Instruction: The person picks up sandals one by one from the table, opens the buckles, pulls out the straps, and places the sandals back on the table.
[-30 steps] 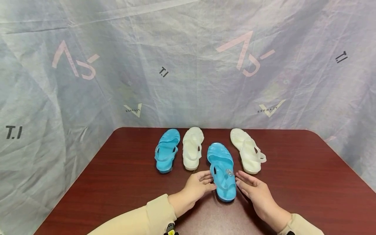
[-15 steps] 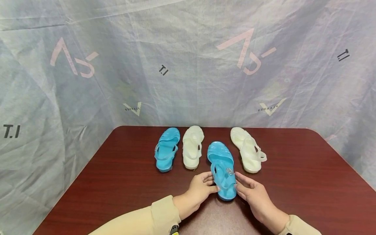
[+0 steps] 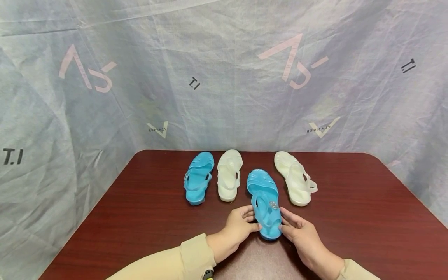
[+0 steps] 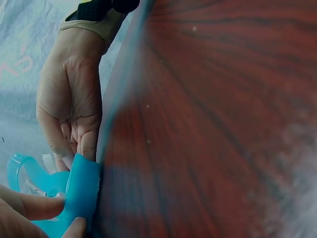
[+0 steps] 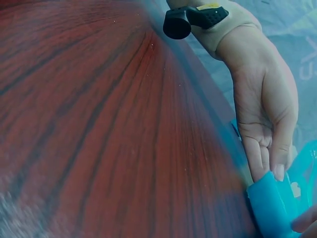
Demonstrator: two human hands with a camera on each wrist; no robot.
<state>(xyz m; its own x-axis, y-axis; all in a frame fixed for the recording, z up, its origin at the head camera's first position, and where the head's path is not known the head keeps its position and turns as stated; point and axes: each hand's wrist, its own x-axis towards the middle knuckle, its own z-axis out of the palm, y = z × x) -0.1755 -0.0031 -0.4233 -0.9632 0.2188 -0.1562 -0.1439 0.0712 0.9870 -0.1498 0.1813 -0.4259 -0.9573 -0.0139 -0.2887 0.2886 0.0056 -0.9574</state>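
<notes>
A blue sandal (image 3: 263, 182) lies on the table between both hands, its toe toward the backdrop and its heel toward me. My left hand (image 3: 238, 226) holds the left side of its heel, the thumb at the upper edge and the fingers along the side. On the opposite side, my right hand (image 3: 303, 236) holds the heel in much the same way. Close by in the left wrist view, the blue heel (image 4: 83, 191) has fingers on both sides. The right wrist view shows the left thumb at the rim of the heel (image 5: 271, 203).
Another blue sandal (image 3: 198, 179) and a white sandal (image 3: 229, 175) lie side by side at the back left. A second white sandal (image 3: 294, 179) lies at an angle behind my right hand. The dark red table (image 3: 353, 202) ends at a grey cloth backdrop (image 3: 224, 77).
My left hand has moved slightly right and my right hand has closed in, so both thumbs now meet the sandal's heel. The sandal itself has barely moved.
</notes>
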